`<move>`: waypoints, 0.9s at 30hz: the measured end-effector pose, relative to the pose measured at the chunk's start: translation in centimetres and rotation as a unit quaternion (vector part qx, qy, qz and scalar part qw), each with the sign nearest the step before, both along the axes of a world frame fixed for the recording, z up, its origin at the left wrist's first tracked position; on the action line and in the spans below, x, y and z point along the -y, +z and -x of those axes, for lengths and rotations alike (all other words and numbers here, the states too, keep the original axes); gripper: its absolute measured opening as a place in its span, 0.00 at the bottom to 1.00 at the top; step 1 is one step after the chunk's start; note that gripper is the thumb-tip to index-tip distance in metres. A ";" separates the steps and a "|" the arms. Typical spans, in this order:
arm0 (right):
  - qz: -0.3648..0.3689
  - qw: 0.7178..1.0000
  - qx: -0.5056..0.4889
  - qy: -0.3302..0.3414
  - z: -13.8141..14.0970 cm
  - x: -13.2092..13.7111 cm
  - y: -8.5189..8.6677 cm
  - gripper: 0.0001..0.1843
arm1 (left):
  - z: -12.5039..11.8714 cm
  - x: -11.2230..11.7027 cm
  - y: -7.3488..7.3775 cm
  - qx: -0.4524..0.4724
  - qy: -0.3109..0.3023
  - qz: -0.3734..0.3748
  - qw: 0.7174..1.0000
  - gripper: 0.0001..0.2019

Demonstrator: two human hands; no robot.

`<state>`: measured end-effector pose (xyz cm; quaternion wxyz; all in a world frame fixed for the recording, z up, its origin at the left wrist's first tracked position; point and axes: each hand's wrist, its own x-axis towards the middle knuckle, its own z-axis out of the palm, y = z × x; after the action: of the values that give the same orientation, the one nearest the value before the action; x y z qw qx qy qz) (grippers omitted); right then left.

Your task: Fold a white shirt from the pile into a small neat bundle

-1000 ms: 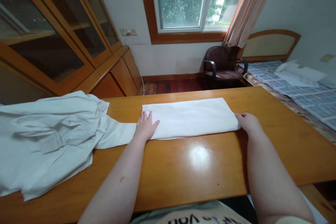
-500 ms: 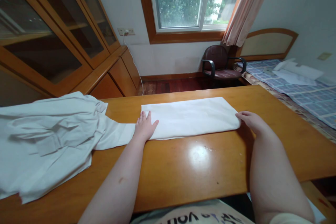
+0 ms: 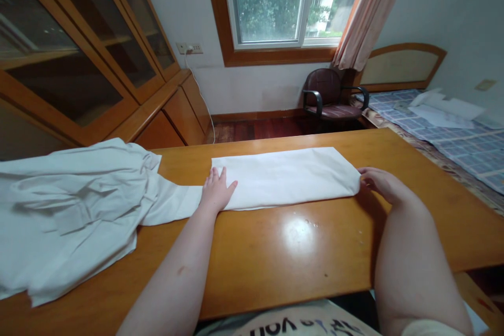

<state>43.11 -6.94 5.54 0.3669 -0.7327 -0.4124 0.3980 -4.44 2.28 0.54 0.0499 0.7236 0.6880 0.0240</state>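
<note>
A white cloth (image 3: pixel 283 176) lies folded into a long, flat strip across the wooden table (image 3: pixel 268 252). My left hand (image 3: pixel 217 188) rests flat on its left end, fingers spread. At the rounded right end is my right hand (image 3: pixel 380 184), its fingertips at the edge and its thumb and fingers apart. A crumpled white garment (image 3: pixel 90 194) covers the table's left side. From it a narrower flat piece runs toward my left wrist; whether it joins the folded strip I cannot tell.
Left of the table stands a glass-door cabinet (image 3: pixel 98 52). Beyond the far edge are a maroon armchair (image 3: pixel 325 89) and a window (image 3: pixel 271 5). A bed (image 3: pixel 444 126) with a checked cover stands at the right. A white cord (image 3: pixel 202 92) hangs from the wall socket.
My right hand has drawn slightly right, from pinching the cloth's right end to its edge, with its fingers loosened. My left hand has stayed in place.
</note>
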 end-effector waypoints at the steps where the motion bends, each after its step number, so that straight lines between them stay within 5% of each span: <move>1: -0.002 0.999 -0.018 0.030 0.0 0.2 0.1 0.11 | 0.0 0.0 0.0 0.000 0.000 -0.001 1.000 0.37; 15: 0.042 0.996 0.004 0.082 0.1 0.6 0.4 0.22 | 0.1 -0.1 0.2 -0.002 -0.007 0.008 1.000 0.37; 27: -0.009 0.996 0.086 0.016 0.6 -0.4 -0.3 0.20 | 0.3 0.0 0.7 -0.004 0.040 0.013 0.999 0.38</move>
<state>42.54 -6.53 5.21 0.3303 -0.7539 -0.4578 0.3359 -4.74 2.27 1.25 0.0553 0.6947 0.7170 0.0145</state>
